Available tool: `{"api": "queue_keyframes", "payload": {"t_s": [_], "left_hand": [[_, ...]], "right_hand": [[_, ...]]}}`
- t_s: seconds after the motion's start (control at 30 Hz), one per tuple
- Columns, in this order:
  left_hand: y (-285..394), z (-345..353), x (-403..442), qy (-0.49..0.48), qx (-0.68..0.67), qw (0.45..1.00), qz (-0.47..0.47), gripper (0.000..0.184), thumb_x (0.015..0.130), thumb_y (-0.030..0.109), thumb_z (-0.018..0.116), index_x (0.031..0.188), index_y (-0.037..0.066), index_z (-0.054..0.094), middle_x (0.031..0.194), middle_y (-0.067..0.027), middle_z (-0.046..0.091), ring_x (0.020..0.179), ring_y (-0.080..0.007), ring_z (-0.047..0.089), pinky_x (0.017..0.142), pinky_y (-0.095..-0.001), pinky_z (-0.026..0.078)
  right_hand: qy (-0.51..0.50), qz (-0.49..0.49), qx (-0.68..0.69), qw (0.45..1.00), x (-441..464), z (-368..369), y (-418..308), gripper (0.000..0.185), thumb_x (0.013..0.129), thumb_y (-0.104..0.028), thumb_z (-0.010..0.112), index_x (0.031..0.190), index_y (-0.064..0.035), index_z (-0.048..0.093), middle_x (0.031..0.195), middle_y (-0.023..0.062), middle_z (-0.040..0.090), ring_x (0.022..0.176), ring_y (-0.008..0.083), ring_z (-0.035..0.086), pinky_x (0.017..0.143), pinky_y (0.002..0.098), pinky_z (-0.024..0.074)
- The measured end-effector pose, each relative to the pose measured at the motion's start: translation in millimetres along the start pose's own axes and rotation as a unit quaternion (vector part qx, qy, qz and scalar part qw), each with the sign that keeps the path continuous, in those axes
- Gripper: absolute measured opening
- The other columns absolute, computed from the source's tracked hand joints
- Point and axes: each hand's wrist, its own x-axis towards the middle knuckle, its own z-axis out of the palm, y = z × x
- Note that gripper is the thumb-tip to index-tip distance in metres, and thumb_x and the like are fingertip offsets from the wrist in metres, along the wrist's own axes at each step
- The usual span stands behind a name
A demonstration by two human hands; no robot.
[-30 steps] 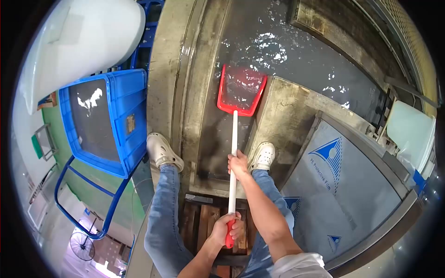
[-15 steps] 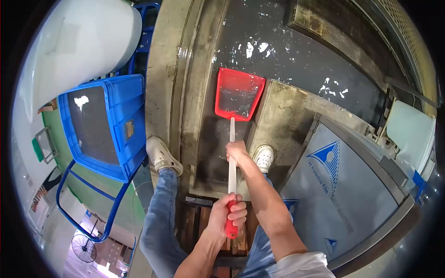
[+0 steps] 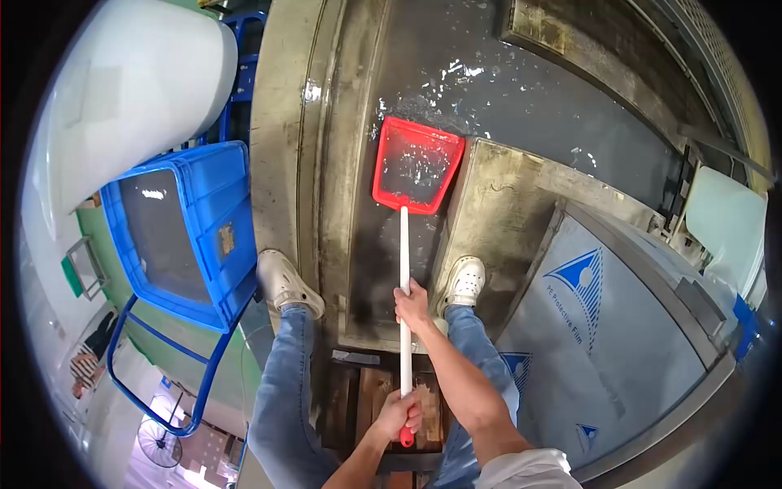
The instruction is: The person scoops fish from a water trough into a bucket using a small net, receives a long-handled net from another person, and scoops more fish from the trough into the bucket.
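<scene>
I hold a long-handled scoop net with a red frame (image 3: 446,194) and a white pole (image 3: 405,244). My left hand (image 3: 397,417) is closed low on the pole, just above its red end grip (image 3: 406,437). Higher up the pole, my right hand (image 3: 411,305) is wrapped round it. The net's head lies in the dark grey water (image 3: 456,98) of a channel, with small bright specks inside the frame. Water shows through the net, and I cannot tell how deep the head sits.
My feet in pale clogs (image 3: 464,281) straddle the channel between worn ledges (image 3: 501,196). To the left, a blue crate (image 3: 232,236) of grey liquid rests on a blue-railed cart (image 3: 195,383) beside a large white container (image 3: 155,65). A film-covered metal panel (image 3: 603,326) stands right.
Both hands have moved down toward me with the pole, and the net head has shifted slightly left. Ripples now spread on the water above the frame. A striped-clothed person shows at far left.
</scene>
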Motion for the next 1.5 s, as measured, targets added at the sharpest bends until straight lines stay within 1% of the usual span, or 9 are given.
{"api": "queue_keyframes", "payload": {"t_s": [0.17, 0.37, 0.67, 0.8, 1.07, 1.13, 1.23, 1.27, 1.5], "left_hand": [[-11.5, 3.3, 10.9, 0.050, 0.075, 0.995, 0.032, 0.020, 0.088, 0.018, 0.046, 0.072, 0.006, 0.042, 0.052, -0.0021, 0.040, 0.038, -0.0122, 0.039, 0.034, -0.0278, 0.035], [70.7, 85.3, -36.8, 0.060, 0.006, 0.998, 0.006, 0.028, 0.086, 0.020, 0.047, 0.063, 0.007, 0.040, 0.050, -0.0014, 0.037, 0.037, -0.0122, 0.039, 0.034, -0.0294, 0.035], [98.6, 65.7, -41.0, 0.159, 0.329, 0.931, 0.025, 0.020, 0.083, 0.015, 0.049, 0.068, 0.002, 0.047, 0.051, -0.0022, 0.042, 0.039, -0.0129, 0.042, 0.036, -0.0308, 0.040], [95.5, 52.9, -37.3, 0.199, 0.389, 0.898, 0.049, 0.028, 0.081, 0.015, 0.048, 0.062, -0.006, 0.048, 0.049, -0.0093, 0.048, 0.038, -0.0189, 0.049, 0.037, -0.0334, 0.043], [49.8, 25.3, -28.1, 0.232, 0.467, 0.838, 0.161, 0.032, 0.081, 0.018, 0.049, 0.062, -0.008, 0.050, 0.046, -0.0138, 0.052, 0.039, -0.0217, 0.055, 0.040, -0.0341, 0.046], [24.4, 18.4, -18.6, 0.279, 0.504, 0.778, 0.250, 0.032, 0.080, 0.019, 0.049, 0.065, -0.009, 0.052, 0.048, -0.0173, 0.054, 0.041, -0.0246, 0.058, 0.041, -0.0342, 0.047], [3.9, 35.2, -27.4, 0.301, 0.492, 0.779, 0.248, 0.026, 0.077, 0.019, 0.054, 0.072, -0.007, 0.054, 0.068, -0.0283, 0.057, 0.072, -0.0417, 0.060, 0.062, -0.0456, 0.048], [-20.2, 20.5, -12.6, 0.318, 0.504, 0.754, 0.277, 0.027, 0.077, 0.019, 0.056, 0.071, -0.007, 0.053, 0.066, -0.0277, 0.057, 0.070, -0.0421, 0.060, 0.061, -0.0465, 0.048], [-73.5, 46.5, -1.6, 0.333, 0.473, 0.765, 0.285, 0.023, 0.076, 0.017, 0.055, 0.073, -0.004, 0.047, 0.060, -0.0251, 0.056, 0.061, -0.0435, 0.058, 0.055, -0.0471, 0.046]], "right_hand": [[-0.033, 0.023, 0.044, 0.998, 1.6, -5.9, -2.3, 0.006, 0.085, -0.009, 0.050, 0.084, -0.0056, 0.044, 0.056, 0.0008, 0.040, 0.039, 0.0097, 0.041, 0.031, 0.0276, 0.0357], [-0.018, 0.112, 0.057, 0.992, 17.1, 8.6, -68.2, 0.012, 0.085, -0.011, 0.052, 0.080, -0.0046, 0.044, 0.057, 0.0030, 0.045, 0.039, 0.0114, 0.041, 0.032, 0.0288, 0.0340], [-0.080, 0.121, 0.322, 0.936, 30.4, 25.4, -36.1, 0.017, 0.091, -0.024, 0.046, 0.081, -0.0129, 0.037, 0.054, -0.0020, 0.037, 0.038, 0.0095, 0.033, 0.034, 0.0250, 0.0303], [-0.108, 0.105, 0.400, 0.904, 32.0, 33.2, -23.4, 0.010, 0.089, -0.014, 0.047, 0.086, -0.0103, 0.038, 0.062, 0.0011, 0.041, 0.043, 0.0088, 0.036, 0.036, 0.0255, 0.0327], [-0.025, 0.099, 0.084, 0.991, 20.6, 32.4, -34.9, 0.011, 0.080, -0.006, 0.054, 0.075, -0.0024, 0.046, 0.056, 0.0047, 0.044, 0.042, 0.0138, 0.041, 0.036, 0.0312, 0.0376], [-0.051, 0.099, 0.110, 0.988, 9.8, 29.8, -30.1, 0.011, 0.080, -0.006, 0.057, 0.077, -0.0030, 0.047, 0.056, 0.0024, 0.043, 0.042, 0.0118, 0.040, 0.035, 0.0290, 0.0352], [-0.102, 0.103, 0.174, 0.974, -7.4, 17.0, -26.3, 0.013, 0.080, -0.007, 0.059, 0.086, -0.0034, 0.049, 0.058, 0.0013, 0.043, 0.042, 0.0088, 0.038, 0.036, 0.0254, 0.0328], [-0.119, 0.110, 0.184, 0.969, -13.6, 14.2, -24.8, 0.025, 0.081, -0.008, 0.059, 0.101, -0.0056, 0.046, 0.060, -0.0013, 0.039, 0.042, 0.0064, 0.036, 0.036, 0.0229, 0.0296], [-0.243, 0.085, 0.237, 0.937, -46.4, -15.2, -42.1, 0.029, 0.083, -0.008, 0.056, 0.109, -0.0046, 0.046, 0.059, -0.0036, 0.038, 0.041, 0.0041, 0.034, 0.034, 0.0205, 0.0281]]}}
